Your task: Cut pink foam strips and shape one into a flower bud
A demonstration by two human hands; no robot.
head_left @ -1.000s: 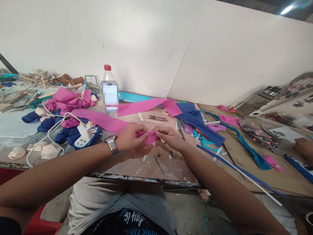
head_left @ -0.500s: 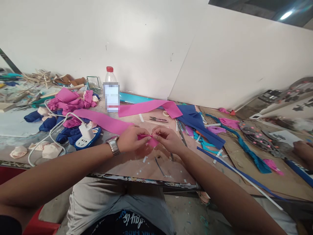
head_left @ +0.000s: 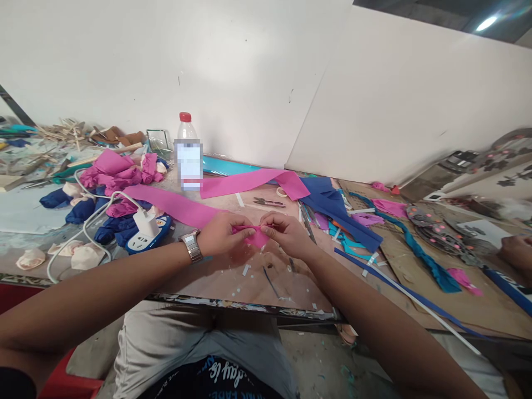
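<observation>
Between my hands is the end of a pink crepe paper strip (head_left: 178,207), its tail running back to the left across the table. My left hand (head_left: 222,235), with a watch (head_left: 192,246) at the wrist, pinches the folded end between thumb and fingers. My right hand (head_left: 286,233) pinches the other side of the same fold, close to the left fingertips. A small pink flap hangs below the fingers. Behind the hands lie thread snips (head_left: 269,203) and a second pink strip (head_left: 245,182).
A bottle with a red cap (head_left: 185,117) stands at the back. To the left are a power strip (head_left: 143,239), a white cable and crumpled pink and blue pieces (head_left: 114,166). Blue strips (head_left: 322,199) lie right of centre. Another person's hand (head_left: 515,252) shows at the far right.
My fingertips have drawn slightly apart along the pink fold, and more of its edge shows between them. The things on the table stay where they were.
</observation>
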